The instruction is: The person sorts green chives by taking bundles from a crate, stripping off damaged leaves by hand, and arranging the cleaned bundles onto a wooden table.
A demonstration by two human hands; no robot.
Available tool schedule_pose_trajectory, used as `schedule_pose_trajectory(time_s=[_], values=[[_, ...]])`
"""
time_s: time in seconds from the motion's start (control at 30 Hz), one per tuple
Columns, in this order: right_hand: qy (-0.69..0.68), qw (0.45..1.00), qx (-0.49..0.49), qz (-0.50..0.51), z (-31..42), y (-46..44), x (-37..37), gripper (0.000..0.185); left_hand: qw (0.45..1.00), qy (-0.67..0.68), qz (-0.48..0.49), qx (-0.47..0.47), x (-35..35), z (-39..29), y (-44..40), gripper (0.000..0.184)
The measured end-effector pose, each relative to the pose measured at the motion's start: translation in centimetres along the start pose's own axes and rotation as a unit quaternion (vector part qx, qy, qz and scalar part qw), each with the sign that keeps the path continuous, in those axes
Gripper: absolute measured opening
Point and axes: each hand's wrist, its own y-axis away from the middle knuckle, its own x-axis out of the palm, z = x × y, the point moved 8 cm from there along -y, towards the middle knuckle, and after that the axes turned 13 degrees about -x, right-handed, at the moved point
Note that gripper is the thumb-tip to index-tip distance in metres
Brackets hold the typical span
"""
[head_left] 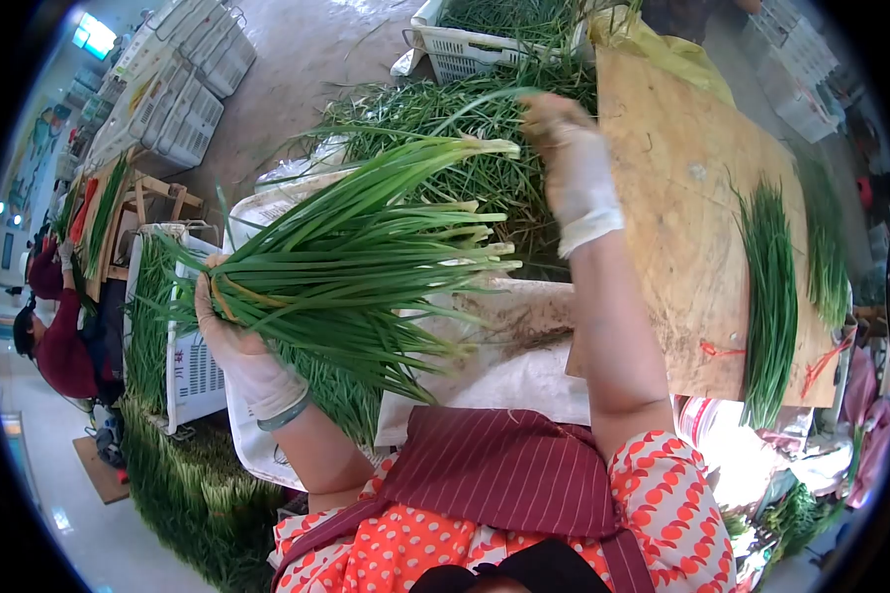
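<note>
My left hand (235, 341), in a pale glove, is closed round a bunch of garlic chives (356, 272). A tan band circles the leaves near that hand, and the pale cut ends fan out to the right. Above and right of those ends is my gloved right hand (569, 163), blurred by motion. A long thin chive leaf (494, 97) runs from its fingertips to the left, seemingly pinched there. Behind the bunch lies a heap of loose green leaves (465, 183).
On my right a wooden board (682, 217) carries chive bundles (769, 296) and red ties (722, 350). White crates (485, 54) with greens stand ahead and at left (198, 366). Standing chives (208, 494) fill the lower left. Another person (69, 346) works at far left.
</note>
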Motion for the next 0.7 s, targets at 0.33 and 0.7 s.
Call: schedule_pose_trajectory(time_s=[0.33,0.7], values=[[0.035,0.944,0.114,0.309,-1.8,4.1,6.0,0.046,0.999,-0.039,-0.015,0.022,-0.8,-0.5,0.0,0.023],[0.157,0.925,0.063,0.340,-0.6,3.5,7.6,0.027,0.999,-0.023,-0.021,0.018,-1.2,-0.7,0.1,0.023]])
